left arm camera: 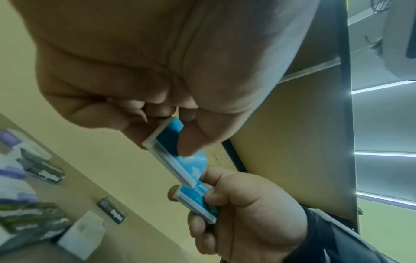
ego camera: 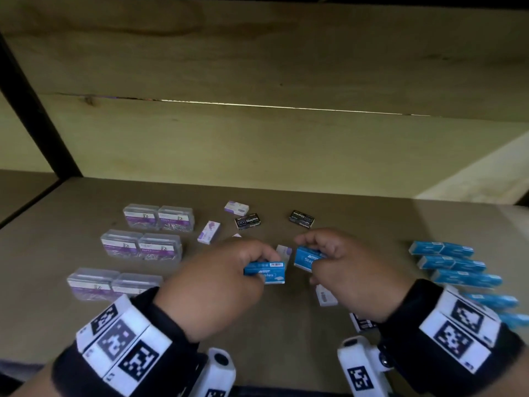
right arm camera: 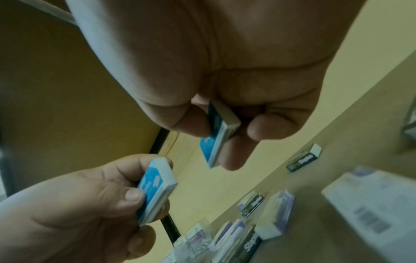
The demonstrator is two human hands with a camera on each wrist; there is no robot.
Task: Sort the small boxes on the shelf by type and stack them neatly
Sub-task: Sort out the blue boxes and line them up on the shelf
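Observation:
Each hand holds one small blue staples box above the middle of the shelf point(ego camera: 286, 202). My left hand point(ego camera: 256, 267) pinches a blue box point(ego camera: 267, 272) between thumb and fingers; in the left wrist view that hand point(left arm camera: 162, 137) grips the box point(left arm camera: 171, 137) edge-on. My right hand point(ego camera: 313, 260) pinches a second blue box point(ego camera: 305, 257), which the right wrist view shows in the hand point(right arm camera: 216, 137) as a blue box point(right arm camera: 215, 142). The two boxes are close together, short ends almost meeting. Sorted blue boxes point(ego camera: 455, 265) lie in rows at the right.
Clear paper-clip cases point(ego camera: 140, 245) stand in pairs at the left. Two black staples boxes point(ego camera: 247, 222) point(ego camera: 302, 219) and small purple-white boxes point(ego camera: 209, 232) lie behind the hands. A white box point(ego camera: 326, 295) lies under my right hand. The shelf's back wall is wood.

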